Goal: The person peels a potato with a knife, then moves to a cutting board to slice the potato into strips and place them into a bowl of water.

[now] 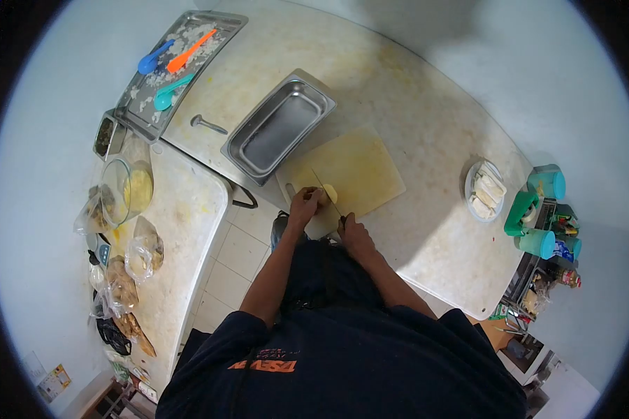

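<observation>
The right hand [357, 237] is gripping a knife [342, 222] by its handle, likely so the blade is not wobbling. The left hand [305, 207] is pinching a yellow piece of food [330, 191], maybe a potato, seemingly to stop it from rolling. The food is sitting on the near side of a yellow board [370, 167], right by the blade. The board is lying under it, probably saving the table [440, 126] from cuts. Just beside the board, a metal pan [283, 129] is standing, perhaps for easy reaching. Farther off, a plate [469, 183] is holding white food [488, 190], and a big tray [147, 130] is keeping white bits and spoons together.

Counting now, near to far, I am finding two hands, one knife, one yellow piece, one board, one pan, one plate, one tray and three spoons: teal [163, 101], orange [182, 63] and blue [147, 64]. The white food is bunching up, so I am not counting it.
</observation>
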Motion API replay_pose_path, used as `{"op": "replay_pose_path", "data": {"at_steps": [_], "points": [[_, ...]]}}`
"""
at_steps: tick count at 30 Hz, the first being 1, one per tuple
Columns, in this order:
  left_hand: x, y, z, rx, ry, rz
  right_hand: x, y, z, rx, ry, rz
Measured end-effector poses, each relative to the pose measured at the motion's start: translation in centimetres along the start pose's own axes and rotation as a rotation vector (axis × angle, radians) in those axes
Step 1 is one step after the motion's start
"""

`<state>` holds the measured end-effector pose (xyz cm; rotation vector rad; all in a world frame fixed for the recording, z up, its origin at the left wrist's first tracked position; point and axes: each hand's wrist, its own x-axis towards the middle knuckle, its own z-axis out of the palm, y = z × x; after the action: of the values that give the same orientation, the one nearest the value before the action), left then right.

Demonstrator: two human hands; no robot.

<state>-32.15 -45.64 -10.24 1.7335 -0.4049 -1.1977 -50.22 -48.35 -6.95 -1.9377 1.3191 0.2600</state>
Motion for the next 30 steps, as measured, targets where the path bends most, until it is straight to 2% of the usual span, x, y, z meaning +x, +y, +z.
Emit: {"op": "replay_pose_path", "data": {"at_steps": [3,6,9,18,30], "points": [[0.7,-0.1,0.1,0.109,0.155,0.023,-0.1,-0.1,0.1,0.013,0.047,-0.015],[0.9,1.2,-0.1,-0.026,0.107,-0.049,-0.3,-0.1,0.0,0.001,0.059,-0.019],[0.8,1.8,0.0,0.104,0.122,0.052,-0.4,-0.2,0.0,-0.008,0.056,-0.025],[1.5,1.2,-0.1,0.288,0.164,0.041,-0.4,-0.2,0.1,0.0,0.053,-0.023],[3.1,-0.4,-1.1,0.266,0.094,0.0,0.0,0.4,1.0,0.001,0.019,-0.01]]}}
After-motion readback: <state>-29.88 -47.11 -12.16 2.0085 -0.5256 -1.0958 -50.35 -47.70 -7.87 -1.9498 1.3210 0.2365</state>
